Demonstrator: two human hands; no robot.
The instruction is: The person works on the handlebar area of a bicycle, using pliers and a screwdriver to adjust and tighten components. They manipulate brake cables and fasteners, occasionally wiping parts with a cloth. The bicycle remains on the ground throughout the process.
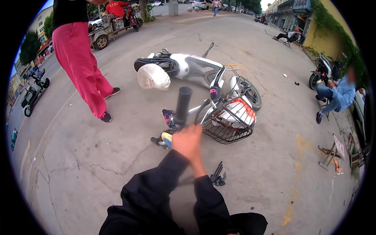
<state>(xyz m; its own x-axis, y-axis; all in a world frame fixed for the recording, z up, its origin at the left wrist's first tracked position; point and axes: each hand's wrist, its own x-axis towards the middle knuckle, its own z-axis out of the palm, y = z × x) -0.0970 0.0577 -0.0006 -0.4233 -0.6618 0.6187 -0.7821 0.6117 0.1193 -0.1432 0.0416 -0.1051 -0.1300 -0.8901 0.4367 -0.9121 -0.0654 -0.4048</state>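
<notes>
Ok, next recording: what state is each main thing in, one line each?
White scooter: lying on its side.
Wire basket: tilted, with a bag inside.
White plastic cover: bulging, at the white scooter's rear.
Black grip: end pointing up.
Hands: overlapping, close to the black grip; hold unclear.
Parked scooter at left: upright.
Motorbike at right: upright.
Small black object: on the pavement; kind unclear.
</notes>
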